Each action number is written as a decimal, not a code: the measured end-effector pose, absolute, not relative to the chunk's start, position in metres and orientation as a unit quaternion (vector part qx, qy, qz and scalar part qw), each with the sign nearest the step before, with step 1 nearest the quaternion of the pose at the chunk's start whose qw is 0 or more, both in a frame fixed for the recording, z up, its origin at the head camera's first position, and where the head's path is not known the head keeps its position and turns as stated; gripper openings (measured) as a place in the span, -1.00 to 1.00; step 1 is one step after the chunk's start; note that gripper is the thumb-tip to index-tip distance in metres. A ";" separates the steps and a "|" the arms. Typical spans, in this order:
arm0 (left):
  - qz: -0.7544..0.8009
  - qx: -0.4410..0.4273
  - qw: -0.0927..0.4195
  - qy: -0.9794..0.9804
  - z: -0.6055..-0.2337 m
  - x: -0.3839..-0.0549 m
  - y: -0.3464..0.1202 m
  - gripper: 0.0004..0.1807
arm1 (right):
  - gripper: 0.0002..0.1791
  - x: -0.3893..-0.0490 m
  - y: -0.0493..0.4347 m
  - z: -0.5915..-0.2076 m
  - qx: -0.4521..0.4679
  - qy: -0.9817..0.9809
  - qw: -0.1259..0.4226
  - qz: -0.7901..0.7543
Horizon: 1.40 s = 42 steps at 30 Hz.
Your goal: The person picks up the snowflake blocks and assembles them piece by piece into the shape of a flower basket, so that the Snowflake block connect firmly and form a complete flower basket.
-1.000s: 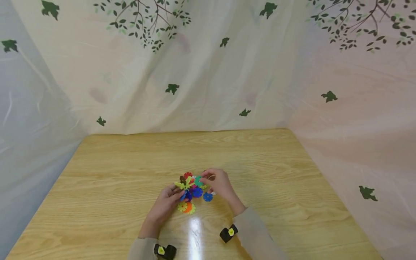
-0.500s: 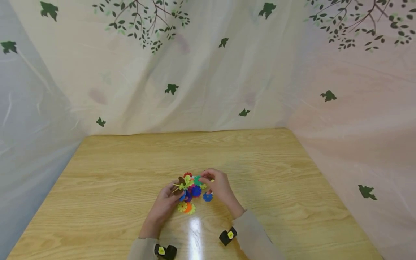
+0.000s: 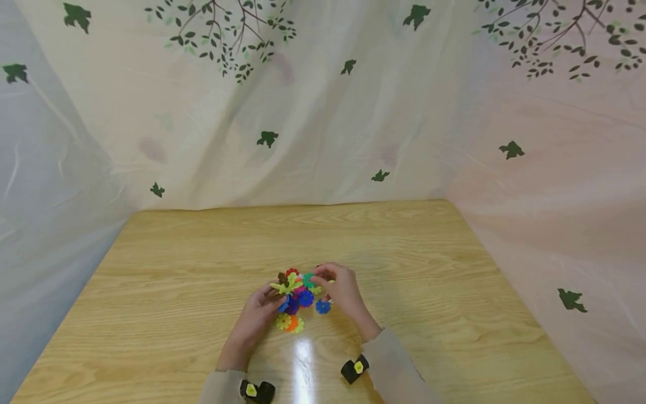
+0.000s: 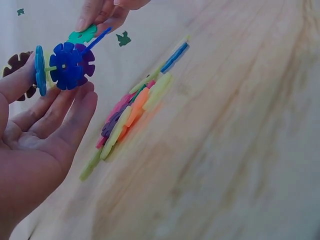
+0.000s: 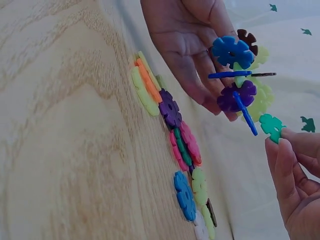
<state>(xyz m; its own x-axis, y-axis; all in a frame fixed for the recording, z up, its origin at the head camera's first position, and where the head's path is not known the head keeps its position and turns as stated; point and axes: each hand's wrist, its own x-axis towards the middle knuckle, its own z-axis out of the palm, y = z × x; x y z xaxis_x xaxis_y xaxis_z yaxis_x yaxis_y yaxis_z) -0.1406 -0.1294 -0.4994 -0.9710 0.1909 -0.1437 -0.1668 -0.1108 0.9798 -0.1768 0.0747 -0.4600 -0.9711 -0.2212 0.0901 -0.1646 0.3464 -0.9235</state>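
My left hand (image 3: 254,317) holds a cluster of slotted flower-shaped plastic discs (image 5: 239,95) joined at right angles, in blue, purple, pale yellow and brown. In the left wrist view, the thumb presses a light blue disc (image 4: 40,71) on the near side, with the other fingers spread beneath the cluster. A single green flower disc (image 5: 271,127) is pinched between thumb and fingertips of my right hand (image 3: 345,286). Its edge sits close by a dark blue disc (image 5: 245,114) that sticks out from the cluster. Both hands are raised above the table.
Loose flower discs lie on the wooden table (image 3: 429,264) below the hands. An orange disc (image 5: 148,81) overlaps yellow ones at the near side, and a blue disc (image 5: 184,196) lies to the right. A printed curtain (image 3: 313,112) hangs behind the table and along both sides.
The joined discs turn slightly in the left hand, so the yellow one shows at a different tilt. The right hand keeps the green disc in nearly the same place.
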 end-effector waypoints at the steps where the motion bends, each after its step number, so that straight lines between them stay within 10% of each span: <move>1: 0.743 0.013 0.119 0.658 -0.500 -0.141 -0.130 -0.56 | -0.88 -0.177 0.075 -0.460 -0.116 0.820 0.025 -0.559; 42: 0.787 -0.027 0.106 0.607 -0.503 -0.142 -0.128 -0.74 | -0.69 -0.185 0.085 -0.481 -0.079 0.798 0.090 -0.591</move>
<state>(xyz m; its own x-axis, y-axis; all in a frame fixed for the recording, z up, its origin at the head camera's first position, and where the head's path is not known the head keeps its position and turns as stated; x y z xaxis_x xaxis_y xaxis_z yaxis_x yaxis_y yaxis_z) -0.1419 -0.1281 -0.5030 -0.9760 0.1343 -0.1716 -0.2001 -0.2405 0.9498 -0.1851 0.0849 -0.4805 -0.9713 -0.2325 -0.0505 -0.0195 0.2897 -0.9569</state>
